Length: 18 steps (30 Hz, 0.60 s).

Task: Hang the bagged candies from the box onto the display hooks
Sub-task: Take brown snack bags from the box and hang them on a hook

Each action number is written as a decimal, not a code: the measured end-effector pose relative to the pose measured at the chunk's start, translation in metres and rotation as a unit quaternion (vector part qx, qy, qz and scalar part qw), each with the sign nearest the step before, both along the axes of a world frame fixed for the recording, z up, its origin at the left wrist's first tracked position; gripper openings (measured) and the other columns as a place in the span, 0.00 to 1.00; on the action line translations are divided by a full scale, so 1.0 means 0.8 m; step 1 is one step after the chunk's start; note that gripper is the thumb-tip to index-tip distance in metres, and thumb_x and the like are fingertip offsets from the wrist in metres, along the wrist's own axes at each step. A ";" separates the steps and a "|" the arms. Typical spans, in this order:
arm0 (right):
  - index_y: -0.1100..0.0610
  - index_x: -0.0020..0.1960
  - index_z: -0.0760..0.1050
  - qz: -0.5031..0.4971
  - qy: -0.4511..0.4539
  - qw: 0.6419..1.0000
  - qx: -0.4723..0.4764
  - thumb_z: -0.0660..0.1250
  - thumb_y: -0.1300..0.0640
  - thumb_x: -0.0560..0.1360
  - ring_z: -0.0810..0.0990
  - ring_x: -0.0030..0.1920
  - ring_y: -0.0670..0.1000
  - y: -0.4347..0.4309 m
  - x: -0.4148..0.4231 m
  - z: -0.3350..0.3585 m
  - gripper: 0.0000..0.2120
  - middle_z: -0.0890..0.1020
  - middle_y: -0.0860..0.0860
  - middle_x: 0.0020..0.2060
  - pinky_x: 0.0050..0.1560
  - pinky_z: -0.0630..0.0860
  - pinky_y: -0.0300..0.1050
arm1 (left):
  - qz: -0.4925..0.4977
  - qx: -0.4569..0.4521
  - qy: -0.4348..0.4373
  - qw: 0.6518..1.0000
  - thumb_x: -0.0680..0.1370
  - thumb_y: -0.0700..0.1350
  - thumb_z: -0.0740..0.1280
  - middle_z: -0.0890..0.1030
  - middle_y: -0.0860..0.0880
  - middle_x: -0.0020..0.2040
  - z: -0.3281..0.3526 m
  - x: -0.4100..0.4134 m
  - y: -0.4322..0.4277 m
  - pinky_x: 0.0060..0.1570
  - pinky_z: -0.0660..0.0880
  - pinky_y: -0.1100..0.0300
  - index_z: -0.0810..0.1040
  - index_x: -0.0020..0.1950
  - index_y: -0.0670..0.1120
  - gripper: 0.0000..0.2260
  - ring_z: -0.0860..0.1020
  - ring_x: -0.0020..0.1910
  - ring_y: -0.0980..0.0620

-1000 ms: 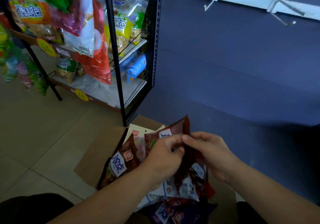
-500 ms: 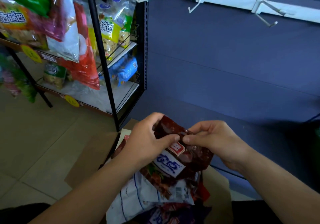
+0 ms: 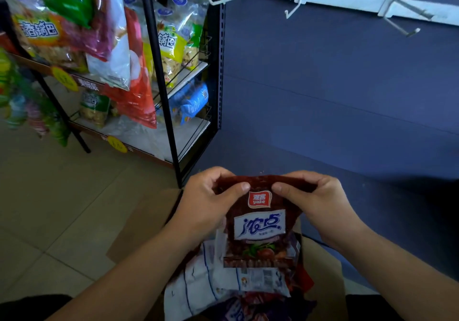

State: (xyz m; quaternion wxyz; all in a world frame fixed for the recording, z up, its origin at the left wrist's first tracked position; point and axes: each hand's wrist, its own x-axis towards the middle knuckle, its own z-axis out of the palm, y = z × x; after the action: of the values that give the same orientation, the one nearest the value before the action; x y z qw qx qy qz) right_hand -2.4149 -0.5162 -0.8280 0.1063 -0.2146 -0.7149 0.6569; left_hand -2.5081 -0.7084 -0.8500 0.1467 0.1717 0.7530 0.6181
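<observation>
both hands up on one dark red candy bag (image 3: 259, 231), held upright in front of the body, label toward the camera.

left hand (image 3: 206, 201): pinching the bag's top left corner, thumb on the front face, fingers curled behind the top edge.

right hand (image 3: 315, 201): same grip on the top right corner, thumb in front, fingers wrapped round the back.

thumbs near each other but apart; the red logo patch sits just below the gap between them. the top strip of the bag bows slightly between the two grips.

bag is above the box (image 3: 323, 268). its lower edge overlaps the other bags (image 3: 211, 283) in view; cannot tell whether it touches them.

box: brown cardboard, flaps open, on the floor (image 3: 49, 209) at the foot of the blue wall (image 3: 323, 84). other bags are heaped inside, with white backs and dark red and purple fronts showing.

hooks (image 3: 295, 5): three white ones on a white rail (image 3: 347, 0) high on the wall, well above the bag.

left of the wall is a black wire rack (image 3: 159, 72), with snack packs (image 3: 171, 40) on its shelves and hanging at its front. floor is beige tile.
</observation>
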 end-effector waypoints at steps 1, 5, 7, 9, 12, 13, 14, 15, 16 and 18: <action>0.52 0.42 0.87 0.001 -0.007 1.000 0.013 0.76 0.61 0.74 0.89 0.41 0.54 -0.003 -0.001 -0.006 0.04 0.89 0.53 0.39 0.38 0.83 0.42 | 0.002 -0.010 -0.005 1.000 0.76 0.44 0.75 0.86 0.49 0.43 -0.012 -0.006 -0.010 0.37 0.79 0.62 0.82 0.49 0.47 0.04 0.85 0.40 0.55; 0.43 0.44 0.86 -0.025 -0.023 0.997 0.064 0.72 0.58 0.78 0.88 0.43 0.49 -0.016 -0.001 -0.029 0.10 0.89 0.46 0.42 0.48 0.85 0.51 | 0.038 -0.180 0.020 0.983 0.77 0.54 0.71 0.83 0.54 0.54 -0.086 -0.039 -0.077 0.56 0.80 0.57 0.80 0.57 0.52 0.11 0.81 0.55 0.56; 0.38 0.53 0.84 -0.007 -0.018 0.994 0.109 0.70 0.57 0.80 0.87 0.43 0.47 -0.023 -0.001 -0.041 0.13 0.88 0.41 0.44 0.48 0.86 0.51 | 0.020 -0.250 0.023 0.968 0.77 0.56 0.68 0.83 0.54 0.54 -0.116 -0.031 -0.102 0.55 0.79 0.55 0.79 0.62 0.51 0.16 0.81 0.53 0.54; 0.36 0.60 0.80 0.031 -0.014 0.988 0.150 0.69 0.57 0.81 0.85 0.46 0.39 -0.034 -0.001 -0.049 0.16 0.85 0.36 0.46 0.42 0.84 0.36 | -0.009 -0.267 0.012 0.964 0.80 0.53 0.67 0.80 0.55 0.60 -0.136 -0.011 -0.110 0.54 0.76 0.60 0.76 0.68 0.51 0.17 0.80 0.57 0.54; 0.40 0.60 0.81 0.040 -0.011 0.984 0.171 0.69 0.58 0.81 0.83 0.51 0.33 -0.042 -0.003 -0.068 0.14 0.84 0.39 0.54 0.44 0.80 0.29 | -0.065 -0.256 0.003 0.964 0.79 0.58 0.67 0.68 0.59 0.74 -0.157 0.012 -0.110 0.64 0.71 0.64 0.72 0.74 0.53 0.24 0.72 0.68 0.60; 0.41 0.60 0.82 0.038 -0.013 0.985 0.166 0.69 0.58 0.81 0.83 0.50 0.33 -0.044 -0.003 -0.072 0.14 0.85 0.40 0.54 0.44 0.80 0.30 | -0.078 -0.269 0.008 0.960 0.77 0.62 0.66 0.66 0.59 0.76 -0.164 0.015 -0.110 0.67 0.72 0.61 0.71 0.75 0.53 0.28 0.71 0.71 0.58; 0.41 0.59 0.81 0.035 -0.016 0.986 0.159 0.69 0.58 0.81 0.84 0.49 0.34 -0.046 -0.003 -0.076 0.13 0.85 0.40 0.53 0.43 0.81 0.30 | -0.077 -0.276 0.006 0.958 0.76 0.65 0.65 0.66 0.57 0.76 -0.166 0.016 -0.110 0.68 0.73 0.58 0.71 0.75 0.52 0.31 0.71 0.71 0.56; 0.41 0.59 0.81 0.030 -0.017 0.988 0.150 0.69 0.58 0.81 0.84 0.49 0.34 -0.048 -0.003 -0.077 0.13 0.85 0.39 0.53 0.43 0.81 0.30 | -0.065 -0.282 0.000 0.957 0.76 0.66 0.66 0.69 0.56 0.75 -0.167 0.017 -0.111 0.67 0.74 0.57 0.72 0.74 0.52 0.31 0.73 0.70 0.55; 0.40 0.59 0.81 0.026 -0.017 0.989 0.146 0.68 0.57 0.81 0.84 0.48 0.34 -0.049 -0.002 -0.078 0.13 0.84 0.38 0.52 0.42 0.80 0.30 | -0.048 -0.290 0.001 0.956 0.76 0.65 0.66 0.74 0.55 0.71 -0.165 0.015 -0.112 0.63 0.75 0.58 0.72 0.73 0.53 0.28 0.75 0.67 0.54; 0.40 0.59 0.81 0.023 -0.012 0.989 0.147 0.69 0.58 0.81 0.84 0.49 0.33 -0.051 -0.003 -0.078 0.13 0.84 0.38 0.52 0.42 0.80 0.29 | -0.022 -0.319 0.049 0.946 0.80 0.61 0.64 0.80 0.53 0.64 -0.161 0.007 -0.111 0.55 0.78 0.57 0.70 0.75 0.55 0.24 0.79 0.60 0.51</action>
State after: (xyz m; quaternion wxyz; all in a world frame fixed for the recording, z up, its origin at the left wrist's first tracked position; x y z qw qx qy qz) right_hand -2.4173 -0.5571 -0.8905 0.1130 -0.1878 -0.8096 0.5445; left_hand -2.5025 -0.7975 -0.9785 0.1705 0.1623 0.9129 0.3334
